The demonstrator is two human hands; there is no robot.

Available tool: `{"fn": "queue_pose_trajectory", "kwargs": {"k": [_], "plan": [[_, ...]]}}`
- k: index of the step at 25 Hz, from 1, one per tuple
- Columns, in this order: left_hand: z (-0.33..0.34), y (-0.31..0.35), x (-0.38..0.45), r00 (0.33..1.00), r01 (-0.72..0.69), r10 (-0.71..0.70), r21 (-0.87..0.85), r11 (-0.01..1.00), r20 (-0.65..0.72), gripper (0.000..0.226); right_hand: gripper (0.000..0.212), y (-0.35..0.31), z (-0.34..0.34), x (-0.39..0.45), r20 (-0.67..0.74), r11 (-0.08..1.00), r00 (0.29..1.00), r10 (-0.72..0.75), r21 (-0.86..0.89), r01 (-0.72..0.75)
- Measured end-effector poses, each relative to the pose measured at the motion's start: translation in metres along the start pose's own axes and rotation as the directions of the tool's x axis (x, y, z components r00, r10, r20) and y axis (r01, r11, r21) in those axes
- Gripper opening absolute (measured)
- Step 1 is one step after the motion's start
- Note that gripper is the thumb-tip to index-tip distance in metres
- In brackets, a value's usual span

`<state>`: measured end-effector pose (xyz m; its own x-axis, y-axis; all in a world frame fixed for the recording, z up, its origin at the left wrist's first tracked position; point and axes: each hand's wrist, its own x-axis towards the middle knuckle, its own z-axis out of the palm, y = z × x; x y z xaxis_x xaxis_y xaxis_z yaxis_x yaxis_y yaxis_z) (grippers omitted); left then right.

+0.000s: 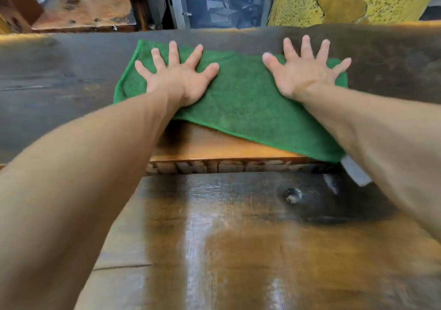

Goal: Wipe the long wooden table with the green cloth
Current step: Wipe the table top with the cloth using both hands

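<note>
Both hands, left (177, 77) and right (304, 71), pressing flat, fingers splayed, grasping nothing, on rectangular green terry cloth (238, 99) over dark wooden bench (59, 83); risk: cloth's near corner overhanging, possibly slipping off.

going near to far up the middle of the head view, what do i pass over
Glossy near wooden surface → lighter wooden ledge → green cloth on the long wooden table → table's far edge → glass-fronted cabinet

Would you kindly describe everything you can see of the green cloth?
The green cloth is a rectangular, towel-like piece with a stitched hem, spread flat on the dark wooden table. The left hand and right hand press on it with fingers splayed. Its near right corner, bearing a pale tag, reaches the table's near edge.
</note>
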<state>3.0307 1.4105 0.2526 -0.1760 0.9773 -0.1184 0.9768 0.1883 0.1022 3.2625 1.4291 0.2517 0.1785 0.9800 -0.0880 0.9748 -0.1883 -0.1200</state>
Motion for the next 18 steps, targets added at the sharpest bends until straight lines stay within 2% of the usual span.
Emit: {"fn": "queue_pose_trajectory", "kwargs": {"k": [5, 7, 10, 12, 13, 15, 18], "plan": [[-0.009, 0.016, 0.069, 1.0, 0.005, -0.004, 0.016, 1.0, -0.028, 0.073, 0.076, -0.011, -0.011, 0.077, 0.037, 0.999, 0.999, 0.014, 0.046, -0.016], [-0.009, 0.02, 0.086, 0.999, -0.01, 0.011, 0.013, 1.0, -0.046, 0.072, 0.074, -0.01, -0.01, 0.092, 0.0, 0.997, 0.999, 0.033, 0.07, -0.033], [-0.009, 0.02, 0.09, 0.996, -0.033, 0.035, 0.019, 0.999, -0.077, 0.07, 0.061, -0.011, -0.008, 0.087, -0.161, 0.996, 0.987, -0.023, 0.079, 0.036], [-0.007, 0.025, 0.075, 0.995, -0.084, 0.084, 0.011, 0.996, -0.054, 0.065, 0.047, -0.011, -0.007, 0.065, -0.387, 0.986, 0.907, -0.165, -0.052, 0.158], [-0.006, 0.027, 0.06, 0.993, -0.11, 0.111, 0.015, 0.994, -0.042, 0.063, 0.041, -0.011, -0.009, 0.05, -0.451, 0.972, 0.861, -0.236, -0.091, 0.218], [-0.003, 0.031, 0.022, 0.986, -0.163, 0.164, 0.029, 0.986, -0.018, 0.063, 0.032, -0.006, -0.012, 0.014, -0.433, 0.947, 0.845, -0.313, -0.074, 0.313], [0.005, 0.038, -0.044, 0.981, -0.193, 0.192, 0.035, 0.981, 0.028, 0.069, 0.037, 0.007, -0.003, -0.04, -0.34, 0.933, 0.873, -0.349, -0.043, 0.357]]}}
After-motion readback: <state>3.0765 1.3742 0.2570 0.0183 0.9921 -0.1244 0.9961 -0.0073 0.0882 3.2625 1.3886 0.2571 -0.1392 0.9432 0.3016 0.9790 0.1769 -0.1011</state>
